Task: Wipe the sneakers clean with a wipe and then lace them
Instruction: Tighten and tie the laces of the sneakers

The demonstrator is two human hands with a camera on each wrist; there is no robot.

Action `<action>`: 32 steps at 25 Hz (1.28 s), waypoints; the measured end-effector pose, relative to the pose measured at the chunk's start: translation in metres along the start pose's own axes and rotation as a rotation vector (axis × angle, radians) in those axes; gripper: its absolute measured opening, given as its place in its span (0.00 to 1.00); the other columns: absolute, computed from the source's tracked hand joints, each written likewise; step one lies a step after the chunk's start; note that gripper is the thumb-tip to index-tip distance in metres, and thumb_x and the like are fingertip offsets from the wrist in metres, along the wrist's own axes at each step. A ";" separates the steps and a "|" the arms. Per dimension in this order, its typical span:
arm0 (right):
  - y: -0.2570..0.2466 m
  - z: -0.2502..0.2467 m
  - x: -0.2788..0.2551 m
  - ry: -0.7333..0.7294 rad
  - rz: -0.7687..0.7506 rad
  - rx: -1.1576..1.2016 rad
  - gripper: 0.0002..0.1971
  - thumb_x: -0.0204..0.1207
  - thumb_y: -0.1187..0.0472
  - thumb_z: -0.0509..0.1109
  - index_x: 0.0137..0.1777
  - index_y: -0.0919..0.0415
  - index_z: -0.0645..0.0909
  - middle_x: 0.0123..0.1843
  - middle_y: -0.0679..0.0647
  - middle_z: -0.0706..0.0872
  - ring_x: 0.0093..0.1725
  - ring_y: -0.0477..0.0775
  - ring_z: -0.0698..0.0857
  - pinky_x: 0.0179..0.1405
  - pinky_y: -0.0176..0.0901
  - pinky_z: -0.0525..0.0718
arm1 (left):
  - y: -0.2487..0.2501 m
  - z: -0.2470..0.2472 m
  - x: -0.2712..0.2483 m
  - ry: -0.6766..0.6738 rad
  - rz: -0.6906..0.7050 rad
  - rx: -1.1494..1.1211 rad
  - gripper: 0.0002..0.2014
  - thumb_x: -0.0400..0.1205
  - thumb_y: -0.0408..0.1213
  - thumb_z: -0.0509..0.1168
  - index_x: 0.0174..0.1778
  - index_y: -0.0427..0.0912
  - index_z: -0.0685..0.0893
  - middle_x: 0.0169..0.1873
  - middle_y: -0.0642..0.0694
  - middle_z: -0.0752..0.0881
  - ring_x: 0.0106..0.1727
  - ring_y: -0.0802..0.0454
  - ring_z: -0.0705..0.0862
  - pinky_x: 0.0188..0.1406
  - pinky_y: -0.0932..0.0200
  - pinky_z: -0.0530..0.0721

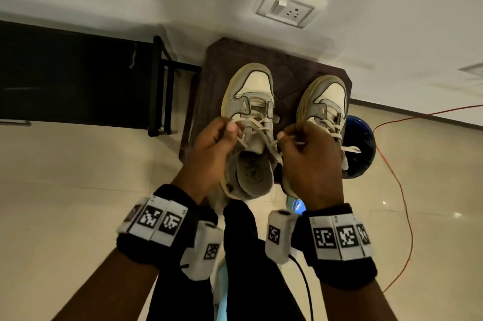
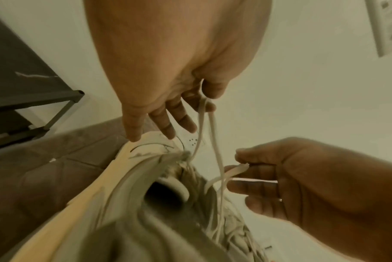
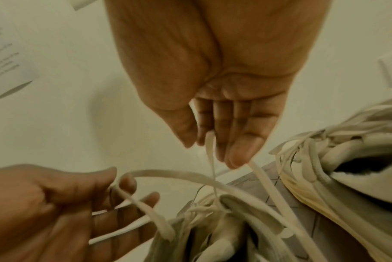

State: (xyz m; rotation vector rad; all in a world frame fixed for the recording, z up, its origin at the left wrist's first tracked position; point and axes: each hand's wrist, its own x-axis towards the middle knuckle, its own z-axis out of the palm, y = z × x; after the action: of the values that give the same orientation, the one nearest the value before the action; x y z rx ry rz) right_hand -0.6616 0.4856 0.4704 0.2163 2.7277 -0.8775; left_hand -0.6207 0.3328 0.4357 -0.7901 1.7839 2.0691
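Two worn cream-and-grey sneakers stand side by side, toes away from me, on a dark brown stool (image 1: 217, 72). Over the left sneaker (image 1: 248, 101), my left hand (image 1: 231, 127) pinches a strand of its cream shoelace (image 1: 258, 132) between thumb and forefinger. My right hand (image 1: 283, 136) pinches the other end of the same lace. In the left wrist view the shoelace (image 2: 213, 127) runs up from the eyelets into my left hand (image 2: 204, 101). The right wrist view shows my right hand (image 3: 204, 143) gripping a strand. The right sneaker (image 1: 324, 101) is laced and untouched.
A black rack (image 1: 78, 72) stands to the left of the stool. A blue round object (image 1: 362, 142) lies behind the right sneaker. An orange cable (image 1: 400, 190) trails over the tiled floor at the right. A wall socket (image 1: 287, 8) is behind, and my dark-trousered leg (image 1: 245, 255) is below.
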 end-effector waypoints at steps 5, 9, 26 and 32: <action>0.000 0.007 0.009 0.088 -0.068 0.500 0.11 0.73 0.70 0.74 0.49 0.53 0.86 0.41 0.45 0.90 0.42 0.40 0.89 0.47 0.34 0.85 | 0.027 -0.003 0.012 0.067 -0.067 -0.415 0.18 0.88 0.44 0.51 0.37 0.41 0.77 0.30 0.45 0.82 0.35 0.51 0.84 0.40 0.59 0.86; 0.002 0.002 0.027 0.042 0.016 0.843 0.11 0.75 0.75 0.69 0.50 0.58 0.84 0.44 0.58 0.89 0.43 0.56 0.89 0.49 0.50 0.88 | 0.041 -0.002 0.020 -0.061 -0.008 -0.610 0.14 0.88 0.42 0.52 0.43 0.43 0.79 0.28 0.50 0.80 0.35 0.54 0.82 0.53 0.50 0.85; 0.009 0.001 0.058 -0.338 -0.148 0.650 0.08 0.74 0.66 0.74 0.52 0.66 0.89 0.43 0.53 0.92 0.44 0.43 0.90 0.47 0.38 0.86 | 0.068 0.004 0.039 -0.306 -0.006 0.711 0.12 0.84 0.44 0.61 0.48 0.43 0.89 0.38 0.47 0.90 0.39 0.50 0.87 0.45 0.56 0.84; -0.002 0.004 0.062 -0.350 -0.167 0.696 0.05 0.71 0.68 0.77 0.46 0.67 0.89 0.40 0.56 0.91 0.42 0.47 0.90 0.43 0.35 0.86 | 0.048 0.010 0.030 -0.206 0.093 0.511 0.05 0.76 0.32 0.72 0.46 0.42 0.89 0.41 0.50 0.91 0.43 0.59 0.89 0.46 0.68 0.85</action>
State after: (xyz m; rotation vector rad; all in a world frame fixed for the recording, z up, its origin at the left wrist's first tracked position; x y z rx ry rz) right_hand -0.7205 0.4851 0.4504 -0.0381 2.0536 -1.7063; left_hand -0.6739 0.3294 0.4581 -0.3412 2.1199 1.5580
